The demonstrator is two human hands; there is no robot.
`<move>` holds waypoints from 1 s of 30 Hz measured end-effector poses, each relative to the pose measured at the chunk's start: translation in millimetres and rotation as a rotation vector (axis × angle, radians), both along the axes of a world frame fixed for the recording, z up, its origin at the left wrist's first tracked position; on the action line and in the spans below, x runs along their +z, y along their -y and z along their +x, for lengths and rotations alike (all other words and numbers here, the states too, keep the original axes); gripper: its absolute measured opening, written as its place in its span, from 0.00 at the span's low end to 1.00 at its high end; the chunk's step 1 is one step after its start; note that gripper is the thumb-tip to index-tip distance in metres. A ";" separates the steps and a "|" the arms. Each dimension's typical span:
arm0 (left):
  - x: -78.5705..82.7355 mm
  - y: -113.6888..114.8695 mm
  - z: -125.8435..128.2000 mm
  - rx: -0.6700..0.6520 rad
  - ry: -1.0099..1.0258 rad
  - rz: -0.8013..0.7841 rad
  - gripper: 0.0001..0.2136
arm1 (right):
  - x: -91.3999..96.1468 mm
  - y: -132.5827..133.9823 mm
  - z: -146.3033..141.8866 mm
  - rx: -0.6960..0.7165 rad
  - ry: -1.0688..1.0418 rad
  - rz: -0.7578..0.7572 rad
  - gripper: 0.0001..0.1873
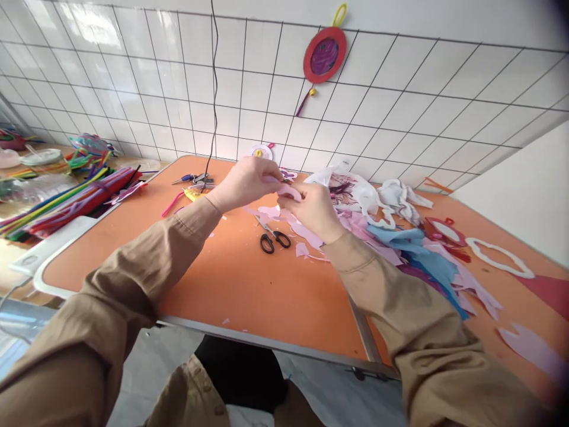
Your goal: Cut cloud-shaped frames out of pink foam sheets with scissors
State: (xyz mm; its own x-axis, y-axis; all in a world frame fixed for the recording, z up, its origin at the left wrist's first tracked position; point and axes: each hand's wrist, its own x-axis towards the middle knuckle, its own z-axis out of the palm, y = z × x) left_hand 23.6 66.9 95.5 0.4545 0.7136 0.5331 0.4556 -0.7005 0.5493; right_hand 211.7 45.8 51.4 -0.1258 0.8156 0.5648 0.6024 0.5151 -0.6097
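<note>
Between my two hands, above the far middle of the orange table [249,279], is a small curved pink paper piece [290,191]. My left hand [253,181] pinches its left end, and my right hand [313,207] grips the right end. Both hands are closed, with some fingertips hidden behind the paper and knuckles. Below them lie black-handled scissors [272,237], blades pointing away and slightly parted. Pink paper scraps [306,231] are scattered around the scissors, some partly under my right wrist.
Pink and blue paper sheets [422,249] heap up on the right, near a white wavy ring [500,256]. A hot glue gun [195,193] with a black cord sits at left. Pipe cleaners [80,204] are bundled far left. A red round ornament [325,54] hangs on the tiled wall.
</note>
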 end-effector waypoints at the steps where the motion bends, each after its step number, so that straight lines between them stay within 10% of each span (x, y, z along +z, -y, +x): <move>1: 0.0 -2.0 -0.9 -0.030 0.116 -0.108 0.07 | 2.9 -1.6 1.0 -0.002 -0.063 -0.040 0.08; 11: -5.8 -20.9 -17.0 -0.287 0.320 -0.840 0.26 | -0.3 -5.0 -1.6 0.157 -0.688 -0.476 0.05; 20: -5.1 -18.8 -13.0 -0.215 0.293 -0.656 0.09 | -4.6 -3.4 -8.1 0.216 -0.798 -0.536 0.06; 30: 6.8 -21.6 -20.3 -0.228 0.315 -0.827 0.08 | -0.5 1.0 1.7 0.336 -0.807 -0.565 0.17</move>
